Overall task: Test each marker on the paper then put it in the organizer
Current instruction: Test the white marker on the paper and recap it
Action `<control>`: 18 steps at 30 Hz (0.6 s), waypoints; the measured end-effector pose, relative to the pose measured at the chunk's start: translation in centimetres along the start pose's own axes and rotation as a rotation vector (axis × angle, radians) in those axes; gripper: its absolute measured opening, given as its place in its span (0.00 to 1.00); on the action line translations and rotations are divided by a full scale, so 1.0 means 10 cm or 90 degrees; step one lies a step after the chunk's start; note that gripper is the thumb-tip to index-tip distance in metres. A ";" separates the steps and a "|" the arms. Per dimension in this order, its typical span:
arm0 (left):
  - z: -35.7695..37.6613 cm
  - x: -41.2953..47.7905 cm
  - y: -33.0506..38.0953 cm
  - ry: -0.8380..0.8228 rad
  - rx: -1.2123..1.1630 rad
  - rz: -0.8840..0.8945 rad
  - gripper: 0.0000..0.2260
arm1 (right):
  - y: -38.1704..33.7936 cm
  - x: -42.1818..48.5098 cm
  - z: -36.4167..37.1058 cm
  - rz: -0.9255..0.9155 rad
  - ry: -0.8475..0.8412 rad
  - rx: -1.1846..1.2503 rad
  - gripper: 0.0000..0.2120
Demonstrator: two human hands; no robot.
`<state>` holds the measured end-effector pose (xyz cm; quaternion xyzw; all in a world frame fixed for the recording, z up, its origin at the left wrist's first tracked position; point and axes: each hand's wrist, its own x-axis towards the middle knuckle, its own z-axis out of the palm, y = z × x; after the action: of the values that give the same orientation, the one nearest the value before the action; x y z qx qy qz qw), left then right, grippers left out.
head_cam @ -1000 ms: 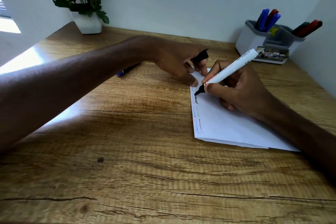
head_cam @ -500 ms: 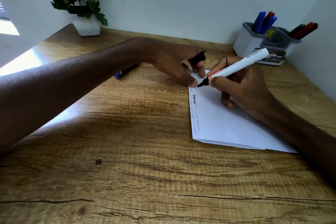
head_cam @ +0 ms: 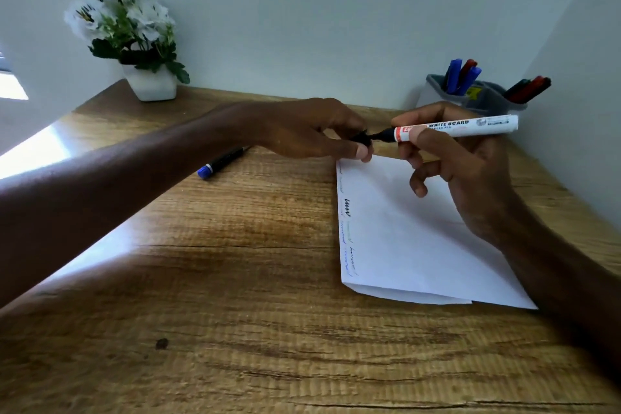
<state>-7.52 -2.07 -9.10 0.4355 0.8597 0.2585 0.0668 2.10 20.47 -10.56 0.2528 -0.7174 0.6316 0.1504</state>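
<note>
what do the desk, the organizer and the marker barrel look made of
Desk: wood or wood-look laminate; visible grain, glossy glare. Organizer: probably grey plastic, smooth and matte. Marker barrel: likely white plastic, smooth, with printed lettering.

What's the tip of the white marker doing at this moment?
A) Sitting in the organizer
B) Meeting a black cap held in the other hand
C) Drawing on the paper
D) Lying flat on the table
B: the right hand holds the white marker level above the paper, with its tip at the black cap pinched in the left hand.
</note>
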 end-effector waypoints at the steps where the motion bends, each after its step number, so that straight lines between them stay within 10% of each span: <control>1: -0.03 0.01 0.03 -0.019 -0.010 0.022 0.15 | -0.03 -0.01 0.01 0.002 0.011 -0.006 0.10; 18: -0.09 -0.01 0.11 -0.001 -0.103 0.091 0.13 | -0.01 0.01 0.00 0.025 0.038 -0.037 0.05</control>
<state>-6.92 -1.94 -7.80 0.4890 0.8026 0.3312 0.0837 2.06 20.48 -10.43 0.2151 -0.7355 0.6205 0.1666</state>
